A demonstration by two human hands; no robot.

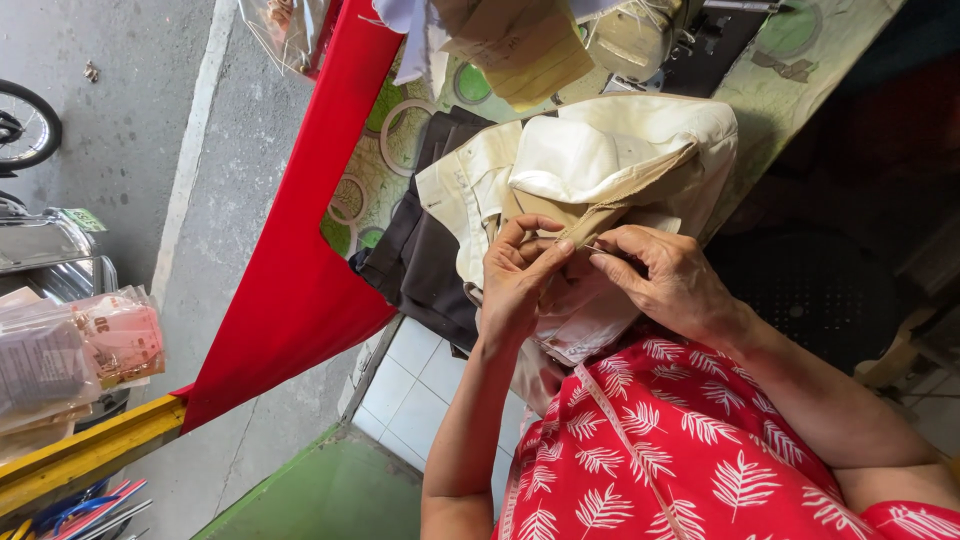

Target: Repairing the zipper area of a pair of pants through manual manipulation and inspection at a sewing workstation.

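My left hand and my right hand meet over a cream and tan garment heaped in front of me. Both pinch a tan fold of the cloth between thumb and fingers. A thin needle or pin seems to show at the right fingertips, too small to be sure. A measuring tape hangs down over my red leaf-print top.
A dark brown garment lies left of the cream one, on a green patterned table cover. A red cloth panel hangs at the left, with a concrete floor, a wheel and plastic packets beyond. White tiles lie below.
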